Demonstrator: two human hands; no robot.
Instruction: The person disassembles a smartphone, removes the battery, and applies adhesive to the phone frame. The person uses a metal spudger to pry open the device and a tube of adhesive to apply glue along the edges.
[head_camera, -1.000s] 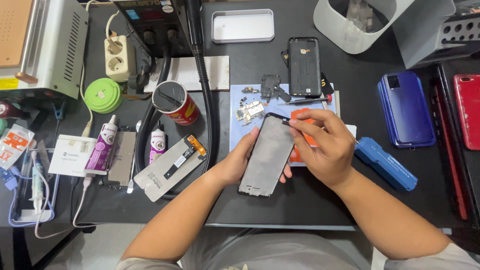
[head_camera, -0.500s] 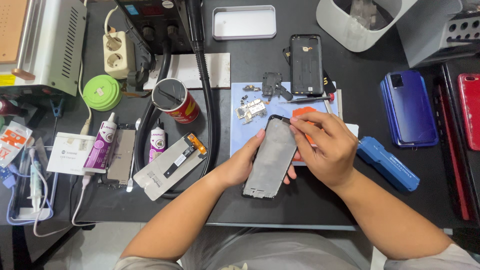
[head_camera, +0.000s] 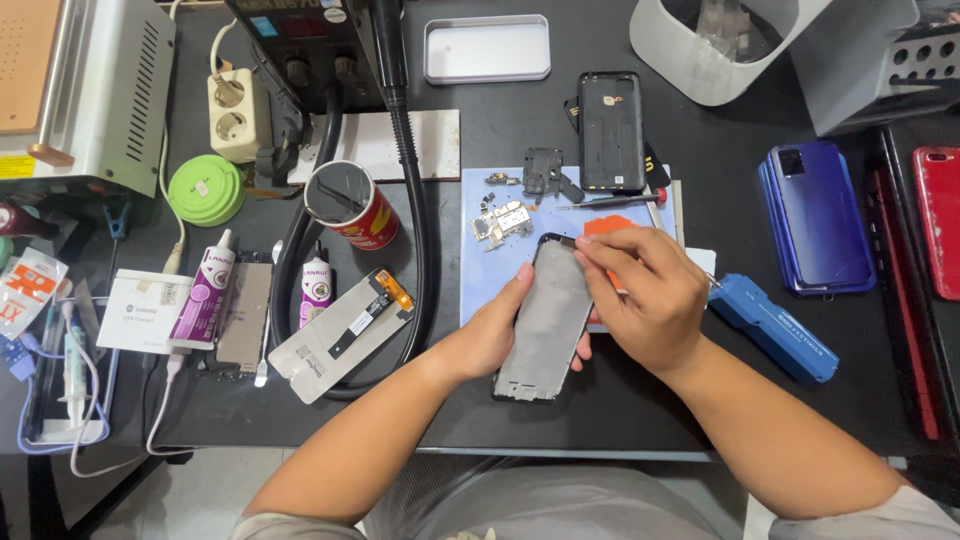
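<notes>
A phone frame (head_camera: 548, 325) with a grey inner surface lies tilted over the edge of a light blue work mat (head_camera: 500, 275). My left hand (head_camera: 492, 335) holds it along its left side, fingers curled underneath. My right hand (head_camera: 640, 300) rests over the frame's upper right corner, fingertips pinched at its top edge; whether it holds a small tool I cannot tell. An orange item (head_camera: 610, 226) peeks out behind the right hand. Small metal parts (head_camera: 502, 220) and a black phone back cover (head_camera: 611, 130) lie on the mat above.
A red can (head_camera: 352, 205), black hose (head_camera: 412, 200), glue tubes (head_camera: 203, 298), a flat screen part (head_camera: 340, 333) and a green disc (head_camera: 205, 189) sit left. Blue phones (head_camera: 820, 215), a red phone (head_camera: 940, 220) and a blue tool (head_camera: 772, 327) lie right. A metal tray (head_camera: 487, 48) sits at the back.
The right hand's fingertips have shifted slightly along the frame's top edge. The left hand keeps its hold and the frame stays in place.
</notes>
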